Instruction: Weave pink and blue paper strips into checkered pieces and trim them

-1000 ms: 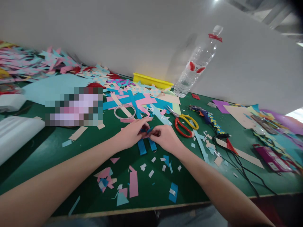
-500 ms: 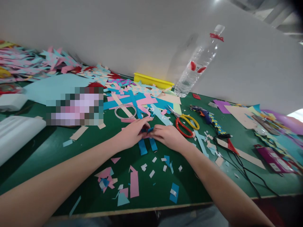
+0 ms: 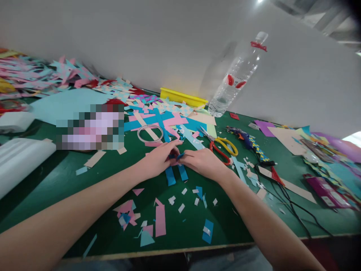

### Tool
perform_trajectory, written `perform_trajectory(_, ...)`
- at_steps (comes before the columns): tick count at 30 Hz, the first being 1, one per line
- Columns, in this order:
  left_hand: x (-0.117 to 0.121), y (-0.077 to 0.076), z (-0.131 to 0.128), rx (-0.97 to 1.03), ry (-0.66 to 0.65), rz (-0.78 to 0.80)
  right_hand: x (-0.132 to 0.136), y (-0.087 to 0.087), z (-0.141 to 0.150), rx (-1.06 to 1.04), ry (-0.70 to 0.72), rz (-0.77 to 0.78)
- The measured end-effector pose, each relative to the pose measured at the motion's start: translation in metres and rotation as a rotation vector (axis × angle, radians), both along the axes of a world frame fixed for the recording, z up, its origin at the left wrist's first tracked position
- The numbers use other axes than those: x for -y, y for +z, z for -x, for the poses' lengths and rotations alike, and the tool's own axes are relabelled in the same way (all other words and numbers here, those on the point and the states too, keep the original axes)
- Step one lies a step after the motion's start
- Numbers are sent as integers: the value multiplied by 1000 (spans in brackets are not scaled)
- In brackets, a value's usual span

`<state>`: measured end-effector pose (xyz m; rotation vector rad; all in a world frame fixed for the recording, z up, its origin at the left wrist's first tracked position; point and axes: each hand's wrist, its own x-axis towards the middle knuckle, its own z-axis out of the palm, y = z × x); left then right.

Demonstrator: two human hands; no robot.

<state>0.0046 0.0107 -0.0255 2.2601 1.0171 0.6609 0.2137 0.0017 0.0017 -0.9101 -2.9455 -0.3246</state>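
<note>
Close together over the middle of the green table, both my hands grip blue paper strips (image 3: 170, 177). My left hand (image 3: 158, 158) has its fingers curled round the strips, thumb and index near their top. From the other side my right hand (image 3: 200, 162) pinches a folded blue end between thumb and fingers. Two blue tails hang down below the fingers, and a bit of pink shows between the hands; how the papers join is hidden. Just beyond lie a clear tape roll (image 3: 150, 133) and red-and-yellow-handled scissors (image 3: 222, 146), both untouched.
A plastic bottle (image 3: 238, 77) leans at the back wall beside a yellow tray (image 3: 183, 98). Paper scraps (image 3: 160, 220) litter the green table (image 3: 107, 210). Woven strips and black cords (image 3: 290, 203) lie right; a white roll (image 3: 22, 162) sits left.
My right fingers have shifted slightly at the folded blue end, which now sits more tilted between the hands. My left hand holds nearly still.
</note>
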Motion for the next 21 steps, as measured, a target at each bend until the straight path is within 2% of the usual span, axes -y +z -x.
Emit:
perform_trajectory(10,-2,-3,0,32,-18,2,-1,3,3,89,26,-96)
perform_trajectory(21,-1,0,0,-33,47,41,-1,7,2,103,-7,-68)
